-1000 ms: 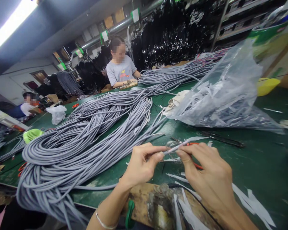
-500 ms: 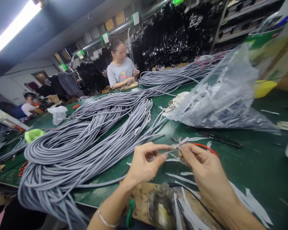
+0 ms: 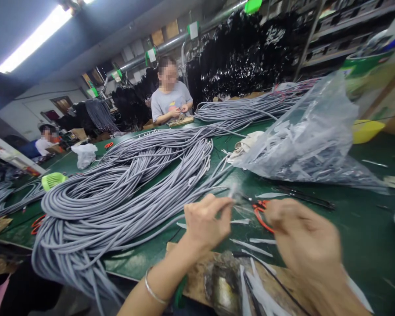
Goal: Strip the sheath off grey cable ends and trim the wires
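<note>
My left hand (image 3: 207,219) is closed in a pinch on a cable end (image 3: 233,191), whose pale tip sticks up blurred above the fingers. To its right, my right hand (image 3: 303,232), smeared by motion, has its fingers at the orange handles of a pair of scissors (image 3: 259,215). The dark blades point left toward the cable end, apart from my left fingers. White strips (image 3: 252,248) lie on the green table below the hands. A large bundle of grey cables (image 3: 118,197) spreads out to the left.
A clear plastic bag (image 3: 303,149) of scraps stands right of centre, with black tweezers (image 3: 309,198) before it. Near me, a wooden board (image 3: 194,278) carries a grimy metal block (image 3: 225,285) and a black cord. A co-worker (image 3: 171,96) sits across the table.
My right hand has let go of the cable end and moved to the scissors, which have shifted and turned. My left hand still pinches the cable end. The view has shifted slightly.
</note>
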`<state>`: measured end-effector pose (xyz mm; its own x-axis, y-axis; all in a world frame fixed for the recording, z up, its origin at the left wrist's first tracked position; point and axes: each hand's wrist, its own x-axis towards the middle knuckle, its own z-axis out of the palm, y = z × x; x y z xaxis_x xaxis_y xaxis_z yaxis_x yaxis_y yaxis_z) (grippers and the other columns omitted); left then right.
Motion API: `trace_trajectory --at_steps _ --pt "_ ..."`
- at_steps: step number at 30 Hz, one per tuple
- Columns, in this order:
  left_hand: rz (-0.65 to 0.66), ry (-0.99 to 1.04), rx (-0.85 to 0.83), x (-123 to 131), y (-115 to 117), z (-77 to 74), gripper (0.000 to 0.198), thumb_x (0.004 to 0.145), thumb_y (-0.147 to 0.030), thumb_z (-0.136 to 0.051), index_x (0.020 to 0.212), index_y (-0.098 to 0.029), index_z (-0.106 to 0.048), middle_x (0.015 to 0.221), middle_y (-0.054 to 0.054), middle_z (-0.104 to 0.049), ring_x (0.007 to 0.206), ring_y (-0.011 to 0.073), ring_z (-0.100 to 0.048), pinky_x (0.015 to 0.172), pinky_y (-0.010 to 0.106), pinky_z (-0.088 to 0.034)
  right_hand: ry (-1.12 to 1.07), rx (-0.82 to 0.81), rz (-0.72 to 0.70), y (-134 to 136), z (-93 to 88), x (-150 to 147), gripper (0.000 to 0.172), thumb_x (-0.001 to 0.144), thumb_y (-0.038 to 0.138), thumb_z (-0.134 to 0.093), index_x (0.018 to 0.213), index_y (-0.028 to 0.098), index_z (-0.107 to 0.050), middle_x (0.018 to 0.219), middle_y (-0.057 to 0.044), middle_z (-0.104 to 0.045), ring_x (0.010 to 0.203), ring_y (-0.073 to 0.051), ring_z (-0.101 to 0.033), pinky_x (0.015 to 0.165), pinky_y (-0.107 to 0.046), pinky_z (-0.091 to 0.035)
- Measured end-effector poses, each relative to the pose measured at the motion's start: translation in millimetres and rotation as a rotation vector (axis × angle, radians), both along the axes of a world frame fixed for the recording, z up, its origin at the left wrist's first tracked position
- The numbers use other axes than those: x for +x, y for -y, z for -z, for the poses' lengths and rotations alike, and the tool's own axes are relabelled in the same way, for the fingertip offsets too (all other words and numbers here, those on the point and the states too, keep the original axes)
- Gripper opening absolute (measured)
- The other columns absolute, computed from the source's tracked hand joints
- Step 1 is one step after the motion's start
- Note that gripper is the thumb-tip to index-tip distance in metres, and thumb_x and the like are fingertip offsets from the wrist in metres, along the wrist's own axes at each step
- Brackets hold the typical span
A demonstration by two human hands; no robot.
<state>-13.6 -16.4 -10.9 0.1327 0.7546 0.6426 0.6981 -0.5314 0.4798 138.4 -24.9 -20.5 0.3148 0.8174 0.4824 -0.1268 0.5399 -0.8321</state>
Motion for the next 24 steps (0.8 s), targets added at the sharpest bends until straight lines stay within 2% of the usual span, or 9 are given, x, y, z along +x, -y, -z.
trace_trajectory --at_steps 3,4,6,9,12,14,16,18,24 --pt "-0.046 0.112 -0.098 -8 -11 1.2 0.014 0.077 -0.019 -0.058 0.076 -0.015 -0.072 0.058 0.003 -0.061 0.051 0.0108 -0.049 0.052 0.022 -0.037 -0.107 0.039 0.024 -5 -4.7 10 0.033 0.072 0.041 -0.064 0.049 0.021 -0.050 0.041 0.005 -0.033 0.036 -0.005 -0.033 0.036 -0.025 -0.028" --pt "-0.028 0.178 -0.144 -9 -14 0.5 0.014 0.077 -0.021 -0.059 0.075 -0.015 -0.071 0.057 0.002 -0.058 0.052 0.0107 -0.049 0.052 0.022 -0.038 -0.090 -0.021 0.038 -6 -4.1 9 0.032 0.070 0.043 -0.065 0.051 0.021 -0.051 0.042 0.005 -0.035 0.036 -0.005 -0.033 0.036 -0.024 -0.027" --pt "0.039 0.332 -0.242 -7 -15 -1.7 0.016 0.077 -0.026 -0.059 0.072 -0.014 -0.069 0.059 0.001 -0.056 0.053 0.0103 -0.049 0.049 0.021 -0.037 -0.014 -0.217 0.129 -7 0.9 2 0.031 0.062 0.049 -0.069 0.073 0.022 -0.059 0.061 0.003 -0.049 0.041 -0.005 -0.037 0.035 -0.021 -0.027" --pt "0.139 0.559 -0.413 -1 -11 -4.4 0.020 0.077 -0.031 -0.057 0.069 -0.014 -0.062 0.063 0.000 -0.055 0.049 0.0086 -0.048 0.042 0.018 -0.037 0.183 -0.394 0.032 -7 11.5 -16 0.064 0.047 0.047 -0.077 0.104 0.024 -0.056 0.087 0.000 -0.057 0.051 -0.007 -0.048 0.041 -0.021 -0.039" --pt "0.207 0.672 -0.536 5 -6 -3.6 0.025 0.075 -0.039 -0.059 0.069 -0.014 -0.056 0.055 -0.003 -0.050 0.042 0.0073 -0.046 0.037 0.017 -0.037 0.154 -0.447 -0.101 -9 15.8 -28 0.078 0.047 0.046 -0.077 0.116 0.024 -0.048 0.099 -0.004 -0.061 0.054 -0.010 -0.055 0.047 -0.024 -0.048" --pt "0.240 0.688 -0.600 8 -4 -1.1 0.030 0.075 -0.044 -0.059 0.069 -0.015 -0.053 0.049 -0.005 -0.046 0.037 0.0064 -0.044 0.035 0.016 -0.036 0.104 -0.465 -0.178 -8 12.8 -29 0.067 0.051 0.049 -0.074 0.108 0.021 -0.053 0.089 -0.005 -0.065 0.051 -0.012 -0.058 0.046 -0.025 -0.049" --pt "0.268 0.720 -0.651 9 -3 1.7 0.036 0.075 -0.050 -0.057 0.070 -0.016 -0.049 0.045 -0.008 -0.042 0.032 0.0047 -0.040 0.032 0.015 -0.031 0.114 -0.444 -0.196 -6 7.5 -28 0.044 0.057 0.051 -0.070 0.085 0.018 -0.060 0.071 -0.003 -0.065 0.050 -0.015 -0.060 0.045 -0.025 -0.049" --pt "0.305 0.796 -0.690 10 -2 3.1 0.040 0.074 -0.055 -0.057 0.070 -0.017 -0.046 0.047 -0.009 -0.040 0.029 0.0030 -0.037 0.030 0.014 -0.026 0.172 -0.380 -0.157 -4 3.1 -26 0.034 0.062 0.051 -0.067 0.064 0.017 -0.060 0.058 -0.003 -0.063 0.050 -0.016 -0.061 0.047 -0.024 -0.050" --pt "0.453 1.064 -0.846 4 -4 -4.3 0.042 0.066 -0.052 -0.067 0.074 -0.015 -0.049 0.051 -0.007 -0.040 0.035 0.0037 -0.039 0.032 0.014 -0.019 0.344 -0.254 -0.091 0 6.8 -23 0.027 0.075 0.042 -0.056 0.063 0.018 -0.059 0.055 -0.002 -0.063 0.048 -0.015 -0.061 0.046 -0.021 -0.047"
